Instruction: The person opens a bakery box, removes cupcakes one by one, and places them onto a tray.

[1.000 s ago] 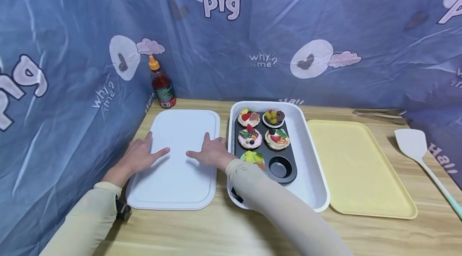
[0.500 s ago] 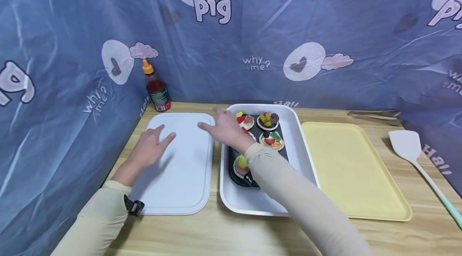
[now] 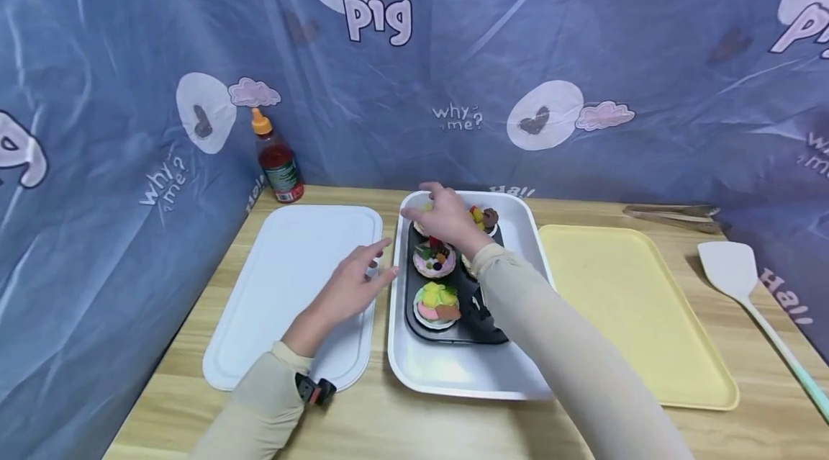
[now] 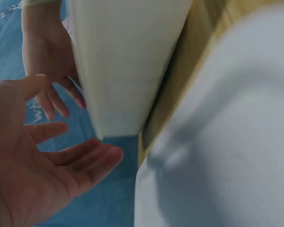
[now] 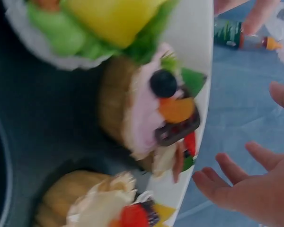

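My left hand [image 3: 352, 280] hovers between the white board [image 3: 291, 251] and the deep white tray [image 3: 447, 373], fingers spread, holding nothing. In the left wrist view this same hand [image 4: 57, 175] is beside the tray's outer wall [image 4: 128, 61]. My right hand [image 3: 447, 219] reaches over the tray's far left part with extended fingers and appears empty in the right wrist view [image 5: 255, 189]. A black muffin tin [image 3: 463, 330] lies in the tray. It holds a pink-topped tart [image 3: 434, 263], a green-and-yellow-topped tart [image 3: 437, 305] and others, partly hidden by my right hand and arm.
A yellow tray [image 3: 622, 301] lies to the right. Past it are a white spatula [image 3: 732, 269] and metal tongs [image 3: 673, 215]. A sauce bottle [image 3: 280, 168] stands at the back left corner. Blue printed sheeting [image 3: 453, 64] hangs behind and at the sides.
Both hands have left the white board. My right hand has moved right and away over the tray; my left hand has moved right toward the tray's left rim. The board now sits slightly turned.
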Motion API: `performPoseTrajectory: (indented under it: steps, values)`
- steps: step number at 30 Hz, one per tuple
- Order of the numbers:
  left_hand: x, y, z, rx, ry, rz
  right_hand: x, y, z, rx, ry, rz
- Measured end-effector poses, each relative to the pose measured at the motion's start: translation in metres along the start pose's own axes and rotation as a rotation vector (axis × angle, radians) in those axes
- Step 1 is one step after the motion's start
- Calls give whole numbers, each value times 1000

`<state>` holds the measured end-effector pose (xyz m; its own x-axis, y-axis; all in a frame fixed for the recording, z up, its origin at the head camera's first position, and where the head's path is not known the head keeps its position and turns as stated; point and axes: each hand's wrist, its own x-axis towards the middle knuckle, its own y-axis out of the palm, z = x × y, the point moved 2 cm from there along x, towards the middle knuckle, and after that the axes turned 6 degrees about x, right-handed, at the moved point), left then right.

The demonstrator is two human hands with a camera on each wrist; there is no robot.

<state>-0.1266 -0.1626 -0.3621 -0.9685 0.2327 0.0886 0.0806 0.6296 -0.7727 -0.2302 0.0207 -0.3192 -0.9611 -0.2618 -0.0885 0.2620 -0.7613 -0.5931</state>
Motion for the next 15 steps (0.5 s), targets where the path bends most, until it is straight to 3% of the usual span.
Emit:
performPoseTrajectory:
  steps: [5, 15]
  values:
    - [2, 18, -3, -63, 16, -5, 6, 2, -13, -51, -18, 3]
    - [5, 31, -3, -135, -37, -27, 16, 4, -36, -117, 15, 9]
